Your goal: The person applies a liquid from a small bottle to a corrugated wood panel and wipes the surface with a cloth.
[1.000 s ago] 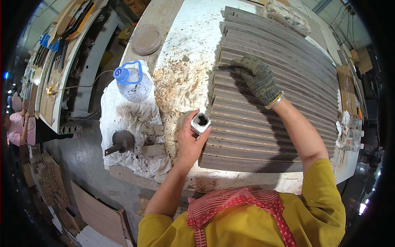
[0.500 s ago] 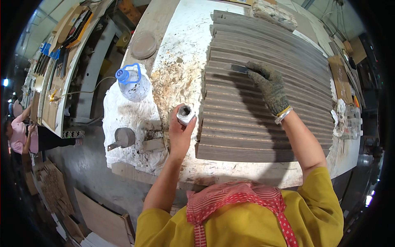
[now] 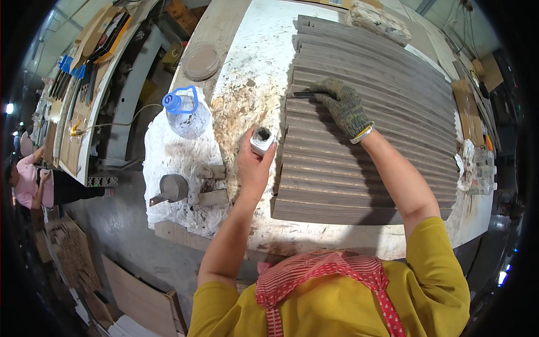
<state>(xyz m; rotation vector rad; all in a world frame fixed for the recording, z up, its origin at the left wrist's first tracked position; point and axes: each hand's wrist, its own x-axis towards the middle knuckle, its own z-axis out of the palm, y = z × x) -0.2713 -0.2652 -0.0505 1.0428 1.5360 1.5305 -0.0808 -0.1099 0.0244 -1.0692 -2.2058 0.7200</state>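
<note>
My bare left hand (image 3: 254,167) is wrapped around a small white open-mouthed bottle (image 3: 262,147), with something dark inside its mouth. A grey knitted work glove covers my right hand (image 3: 342,108), which grips a thin, dark scraper blade (image 3: 301,95). The blade points left, at the left ends of several long wood-grain strips (image 3: 370,191) laid side by side in a ridged stack. My gloved fingers are over the upper part of this stack. Whether the blade touches the wood, I cannot tell.
Left on the stained worktable (image 3: 238,92) are a clear jug with a blue cap (image 3: 189,119), a round tin (image 3: 173,187) with a scraper across it, and a round lid (image 3: 201,62). Clear bottles (image 3: 484,168) stand right. Another person (image 3: 33,180) is at a far-left bench.
My right hand has moved left with the blade, from over the strips to their left ends. The bottle in my left hand has shifted slightly right and up.
</note>
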